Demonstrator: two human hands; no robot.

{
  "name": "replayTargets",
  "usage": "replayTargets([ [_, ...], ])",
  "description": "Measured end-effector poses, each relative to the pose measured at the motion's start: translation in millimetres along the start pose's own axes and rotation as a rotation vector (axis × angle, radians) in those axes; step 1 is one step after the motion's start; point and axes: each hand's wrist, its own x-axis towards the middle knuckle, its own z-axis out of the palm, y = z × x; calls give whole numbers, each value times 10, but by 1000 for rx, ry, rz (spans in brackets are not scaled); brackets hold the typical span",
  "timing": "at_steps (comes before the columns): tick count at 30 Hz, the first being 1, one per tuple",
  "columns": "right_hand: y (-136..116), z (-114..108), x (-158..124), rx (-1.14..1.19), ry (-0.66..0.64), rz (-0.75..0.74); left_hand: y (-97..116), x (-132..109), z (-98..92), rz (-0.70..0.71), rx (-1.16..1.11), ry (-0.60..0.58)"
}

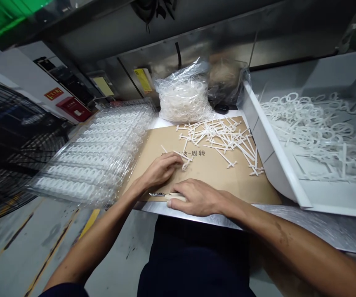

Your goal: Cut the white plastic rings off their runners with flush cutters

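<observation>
My left hand (165,166) is over the cardboard sheet (224,185), its fingers curled closed on a white plastic piece (185,165) whose small end pokes out past the fingertips. Another thin white stick lies just behind those fingers. Nearer the table's front edge, my right hand (196,197) is closed round a small knife (175,197) with a pale handle. Its metal tip (156,194) points left, below my left hand. Behind both hands lies a loose heap of white plastic sticks (218,134) with little branched ends.
On the left stand clear plastic trays (94,152) with rows of white rings. A clear bag of white rings (185,97) is at the back. To the right, a white bin (277,152) holds many ringed pieces. A black fan cage (20,144) is far left.
</observation>
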Motion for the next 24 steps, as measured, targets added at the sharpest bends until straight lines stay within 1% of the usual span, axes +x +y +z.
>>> replayTargets([
  [2, 4, 3, -2, -8, -3, -8, 36, -19, 24, -28, 5, 21],
  [5, 1, -2, -9, -12, -5, -25, 107, -2, 79, -106, 36, 84],
  [7, -6, -10, -13, -11, -10, -34, 145, 25, 115, -140, 60, 95],
  [10, -10, -16, -15, -12, -17, -32, 185, 59, 117, -152, 99, 72],
  [13, -4, -13, -17, -10, -23, -28, 209, 56, 47, -153, 168, 34],
  [16, -5, -13, -22, -7, -29, -26, 216, 15, -21, -138, 227, -26],
  [19, -19, -23, -28, 3, -31, -32, 196, -50, -10, -138, 242, -50],
  [21, -26, -30, -32, 18, -34, -41, 174, -98, 46, -177, 241, -8],
  [24, -22, -35, -37, 50, -36, -51, 144, -152, 165, -236, 216, 94],
])
